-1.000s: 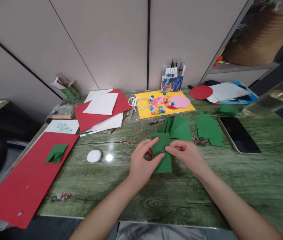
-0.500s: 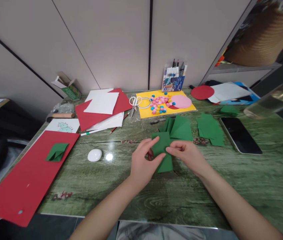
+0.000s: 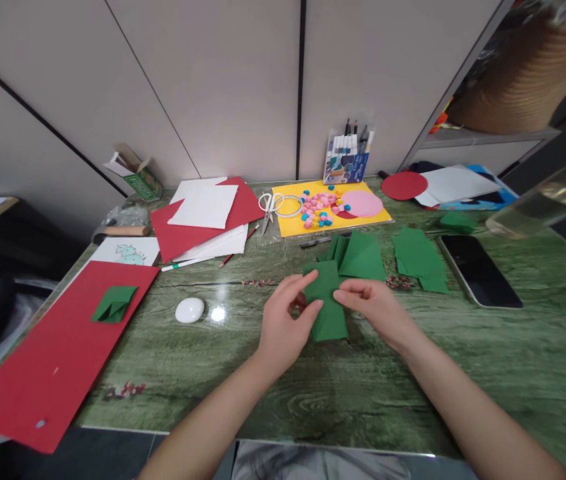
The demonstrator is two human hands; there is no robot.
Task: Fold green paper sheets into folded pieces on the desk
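A green paper rectangle [image 3: 328, 303], apparently folded, is held between both hands above the table. My left hand [image 3: 290, 313] grips its left edge, with the index finger and thumb lying over the front face. Pinching the right edge is my right hand [image 3: 370, 303], its thumb on the front. Folded green pieces [image 3: 363, 255] lie just behind the held paper. Farther right is a pile of flat green paper pieces [image 3: 419, 259]. One folded green piece [image 3: 114, 304] rests on a long red sheet [image 3: 57, 360] at the left.
A white oval object [image 3: 189, 310] sits left of my hands; a phone [image 3: 480, 270] lies to the right. Scissors [image 3: 267, 212], a yellow sheet [image 3: 293, 225] with small coloured balls, and a marker pack [image 3: 347, 163] stand along the back. A clear bottle [image 3: 537, 203] is at right.
The left thumb has drawn back slightly to the left, uncovering more of the green paper. The right hand has barely moved and still pinches the edge.
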